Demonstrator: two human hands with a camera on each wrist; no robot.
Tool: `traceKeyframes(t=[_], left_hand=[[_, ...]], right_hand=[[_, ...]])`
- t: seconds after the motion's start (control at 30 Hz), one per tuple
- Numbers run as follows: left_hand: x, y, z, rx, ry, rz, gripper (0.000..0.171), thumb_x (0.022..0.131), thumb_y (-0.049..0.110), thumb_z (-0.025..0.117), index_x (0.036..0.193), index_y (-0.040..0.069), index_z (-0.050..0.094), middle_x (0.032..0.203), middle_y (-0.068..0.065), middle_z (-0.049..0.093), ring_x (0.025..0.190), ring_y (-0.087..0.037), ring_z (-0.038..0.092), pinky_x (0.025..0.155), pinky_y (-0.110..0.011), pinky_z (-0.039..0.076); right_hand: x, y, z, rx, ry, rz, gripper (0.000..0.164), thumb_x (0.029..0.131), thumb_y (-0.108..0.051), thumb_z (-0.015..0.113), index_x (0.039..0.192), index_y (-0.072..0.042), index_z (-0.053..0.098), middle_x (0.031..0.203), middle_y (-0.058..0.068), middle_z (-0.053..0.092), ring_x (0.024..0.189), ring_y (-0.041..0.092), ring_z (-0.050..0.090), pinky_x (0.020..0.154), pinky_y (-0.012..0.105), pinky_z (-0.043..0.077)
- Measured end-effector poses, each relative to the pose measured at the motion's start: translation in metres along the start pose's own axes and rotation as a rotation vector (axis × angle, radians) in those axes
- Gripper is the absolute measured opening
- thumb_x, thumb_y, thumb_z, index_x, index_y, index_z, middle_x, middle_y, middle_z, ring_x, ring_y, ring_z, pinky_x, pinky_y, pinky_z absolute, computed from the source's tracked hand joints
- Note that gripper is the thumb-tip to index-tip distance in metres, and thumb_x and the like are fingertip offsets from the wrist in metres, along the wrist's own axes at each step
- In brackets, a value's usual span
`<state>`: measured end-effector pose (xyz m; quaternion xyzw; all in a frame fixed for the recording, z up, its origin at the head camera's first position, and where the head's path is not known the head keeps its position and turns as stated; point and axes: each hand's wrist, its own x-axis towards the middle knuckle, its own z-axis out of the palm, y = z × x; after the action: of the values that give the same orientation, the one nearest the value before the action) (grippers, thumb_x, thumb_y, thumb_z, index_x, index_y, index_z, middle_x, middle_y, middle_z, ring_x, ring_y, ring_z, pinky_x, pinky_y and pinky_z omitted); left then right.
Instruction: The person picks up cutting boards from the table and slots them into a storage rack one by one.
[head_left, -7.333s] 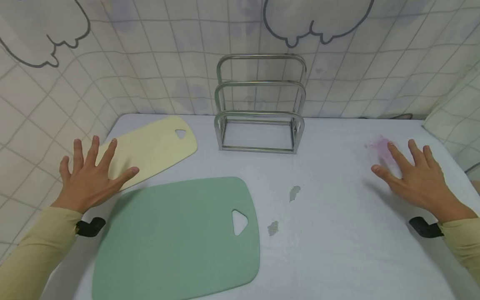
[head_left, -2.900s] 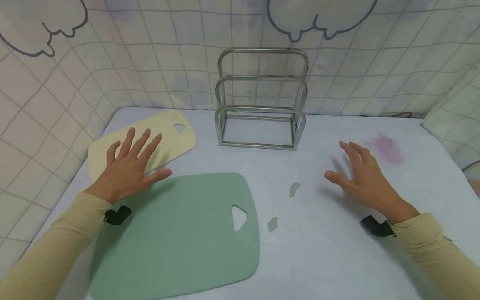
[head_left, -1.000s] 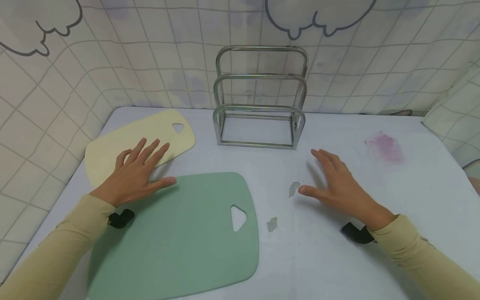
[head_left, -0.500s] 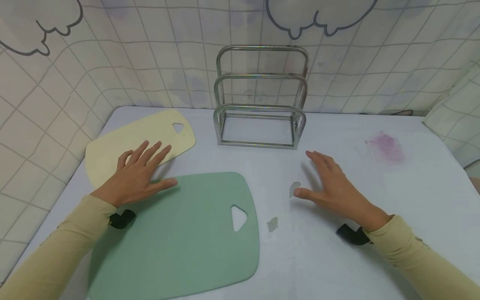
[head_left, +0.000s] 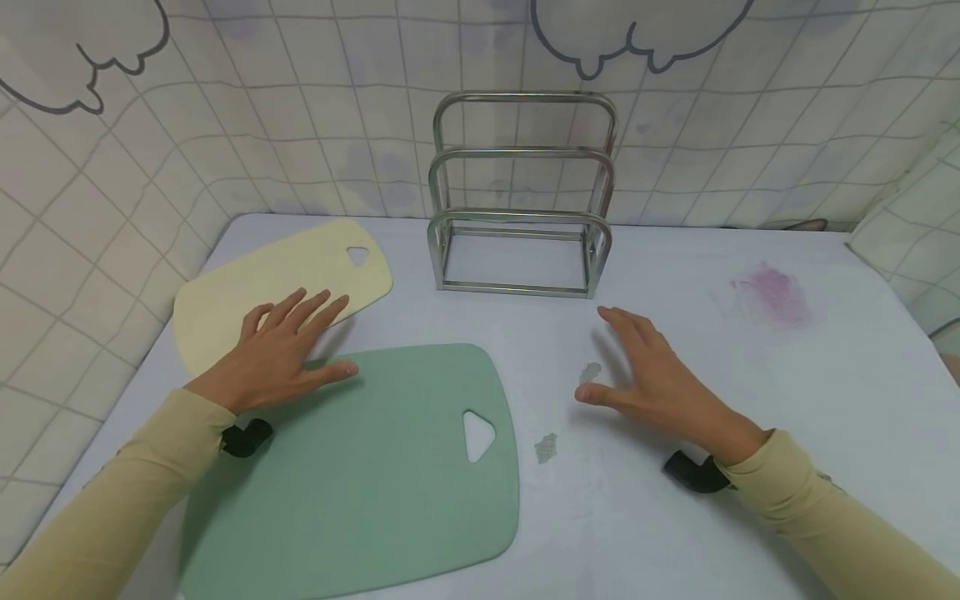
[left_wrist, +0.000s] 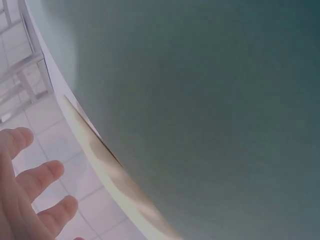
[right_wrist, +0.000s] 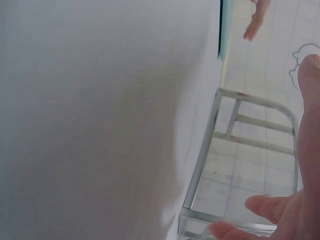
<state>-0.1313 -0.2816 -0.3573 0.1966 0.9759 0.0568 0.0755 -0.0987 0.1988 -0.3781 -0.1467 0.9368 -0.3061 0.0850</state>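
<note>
In the head view a large green cutting board lies flat on the table, its handle hole toward the right. Beyond it at the left lies a smaller pale yellow cutting board. My left hand hovers with spread fingers over the near edges of both boards, holding nothing. To the right of the green board, my right hand is held over the white table with fingers extended and nothing in them. A metal rack with several upright loops stands at the back centre. The left wrist view shows the green board filling most of it.
The white table bears two grey worn patches and a pink stain at the right. A grid-patterned sheet with cloud outlines hangs behind and along the sides. A dark cable shows at the back right edge.
My right hand has moved left from the pink stain toward the middle of the table. My left hand has come right, from the yellow board's left end toward the green board. Boards and rack keep their places.
</note>
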Motion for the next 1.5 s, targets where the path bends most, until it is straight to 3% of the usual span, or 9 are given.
traceKeyframes(t=[0.5,1.5], left_hand=[[0.002,0.003,0.003,-0.011,-0.038,0.015,0.094,0.095,0.069,0.058,0.167,0.024,0.018,0.170,-0.018,0.026,0.157,-0.047,0.021,0.115,-0.070,0.022],[0.001,0.007,0.007,-0.016,-0.050,0.069,0.096,0.091,0.068,0.066,0.164,0.018,0.029,0.162,-0.019,0.038,0.145,-0.048,0.038,0.110,-0.070,0.033]], right_hand=[[0.003,-0.005,0.008,0.014,-0.002,-0.034,0.107,0.084,-0.055,0.081,0.164,-0.018,0.020,0.166,0.021,0.026,0.153,0.043,0.030,0.119,0.066,0.033],[0.003,-0.016,0.024,0.062,-0.058,-0.094,0.111,0.081,-0.058,0.083,0.165,-0.019,0.021,0.166,0.016,0.029,0.152,0.039,0.033,0.120,0.064,0.035]])
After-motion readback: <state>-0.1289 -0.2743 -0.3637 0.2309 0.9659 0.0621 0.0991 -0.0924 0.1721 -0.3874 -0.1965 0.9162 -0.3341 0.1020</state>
